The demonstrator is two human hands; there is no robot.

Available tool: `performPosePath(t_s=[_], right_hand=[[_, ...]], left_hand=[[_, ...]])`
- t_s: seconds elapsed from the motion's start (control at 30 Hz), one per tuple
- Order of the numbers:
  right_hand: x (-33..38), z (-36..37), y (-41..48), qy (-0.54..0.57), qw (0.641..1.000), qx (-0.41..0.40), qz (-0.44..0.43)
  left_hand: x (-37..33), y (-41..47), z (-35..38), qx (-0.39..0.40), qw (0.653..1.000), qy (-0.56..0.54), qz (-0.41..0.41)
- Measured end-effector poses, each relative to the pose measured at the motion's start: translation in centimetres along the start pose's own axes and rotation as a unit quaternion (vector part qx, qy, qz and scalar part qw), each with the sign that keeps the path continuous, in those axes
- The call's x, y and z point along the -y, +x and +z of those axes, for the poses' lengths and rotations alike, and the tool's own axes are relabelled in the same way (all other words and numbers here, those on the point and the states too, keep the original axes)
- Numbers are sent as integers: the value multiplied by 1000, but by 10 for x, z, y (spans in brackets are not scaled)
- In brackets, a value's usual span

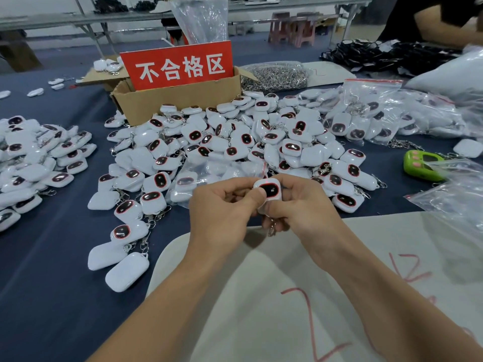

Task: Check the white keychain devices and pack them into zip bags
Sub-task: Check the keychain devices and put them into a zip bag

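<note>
The white device (270, 190) is held up between both hands, just above the near part of the table (52, 270), with its dark, red-rimmed window facing up. The left hand (222, 212) pinches it from the left, the thumb lying on the window's edge. The right hand (303, 207) has its fingers (288, 182) curled round the right side and the back. Most of the device's body is hidden by those fingers. Only part of its metal clip (271, 229) shows, dangling below the right hand.

Just behind the hands a clear zip bag (222, 165) lies on a big heap of the same devices (235, 137); how much it holds is hard to tell through the glare. A second heap (34, 163) runs off the left edge. To the right, filled zip bags (379, 113) with red seals are piled up, their contents blurred by the plastic. A green gadget (420, 164) is half covered by another bag.

Behind the big heap stands a cardboard box (180, 100) with a red sign (177, 65); its inside is out of sight. Beside it lies a mound of metal rings (274, 77). Under the forearms is a pale sheet (261, 296) with red scrawl that is cut off at the right. Another person's arm (444, 24) reaches in at the top right corner.
</note>
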State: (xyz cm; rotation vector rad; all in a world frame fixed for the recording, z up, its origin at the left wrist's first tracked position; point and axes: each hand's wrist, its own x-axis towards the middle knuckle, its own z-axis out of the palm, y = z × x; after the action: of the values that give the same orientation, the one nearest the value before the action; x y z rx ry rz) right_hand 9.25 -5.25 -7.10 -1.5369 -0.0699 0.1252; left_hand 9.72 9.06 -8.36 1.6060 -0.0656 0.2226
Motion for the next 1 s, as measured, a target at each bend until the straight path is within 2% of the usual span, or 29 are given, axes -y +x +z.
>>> performPosePath(t_s=[0.13, 0.27, 0.37, 0.47, 0.6, 0.67, 0.77, 0.87, 1.0], right_hand=[[-1, 1, -1, -15, 999, -41, -13], [0, -1, -2, -24, 991, -122, -47], [4, -6, -2, -41, 981, -165, -91], [3, -6, -5, -110, 957, -204, -171], [2, -5, -8, -190, 932, -203, -234], [2, -7, -6, -187, 935, -202, -225], [3, -8, -3, -145, 958, -183, -164], [4, -9, -2, -100, 977, -153, -107], [4, -9, -1, 16, 998, -60, -16]], left_hand=[[-2, -1, 2, -12, 1000, -1, 1], [-2, -1, 4, -27, 1000, -11, 1], [0, -6, 7, -44, 997, 64, 16], [0, -11, 9, -52, 987, 136, 61], [1, -9, 8, -51, 982, 161, 90], [2, -9, 8, -56, 980, 163, 96], [4, -9, 7, -61, 975, 184, 106], [1, -10, 5, -48, 954, 237, 175], [1, -9, 4, -27, 949, 223, 221]])
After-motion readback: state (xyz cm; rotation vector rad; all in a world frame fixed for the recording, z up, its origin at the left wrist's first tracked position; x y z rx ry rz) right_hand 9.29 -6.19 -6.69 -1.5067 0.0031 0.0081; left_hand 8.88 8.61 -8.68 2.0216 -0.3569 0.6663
